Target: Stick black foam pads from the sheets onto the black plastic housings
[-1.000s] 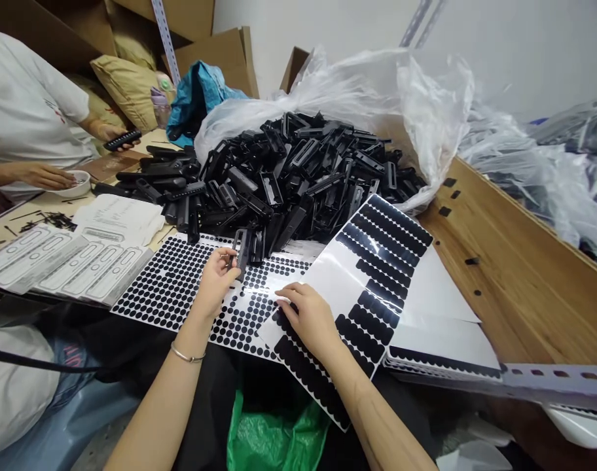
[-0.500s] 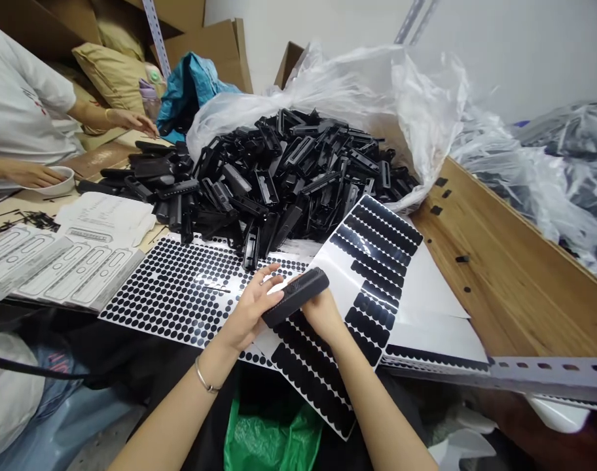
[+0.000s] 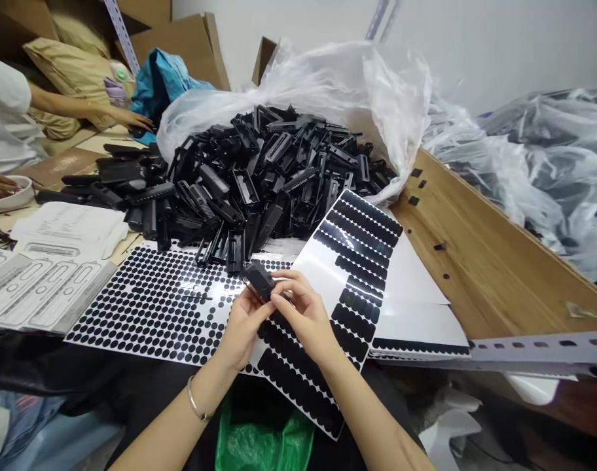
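My left hand (image 3: 242, 324) and my right hand (image 3: 303, 314) meet over the sticker sheets, both closed on one small black plastic part (image 3: 260, 280) held end-on. My right fingertips pinch at its near end. Under the hands lies a white sheet of black oval stickers (image 3: 350, 261), partly peeled, overlapping a sheet of black round dot stickers (image 3: 151, 304). Just beyond is a big heap of black plastic parts (image 3: 269, 170) spilling out of a clear plastic bag (image 3: 328, 78).
At the left another person's hands reach to a white bowl (image 3: 8, 196) and toward more black parts. White sheets with long outlines (image 3: 43, 288) lie at the left. A wooden board (image 3: 489, 261) runs along the right, with bagged parts (image 3: 548, 170) beyond it. A green bag (image 3: 264, 445) sits below.
A second ago my left hand was picking a part at the heap's edge and my right lay on the oval sheet. Now both hands hold the part together, turned end-on.
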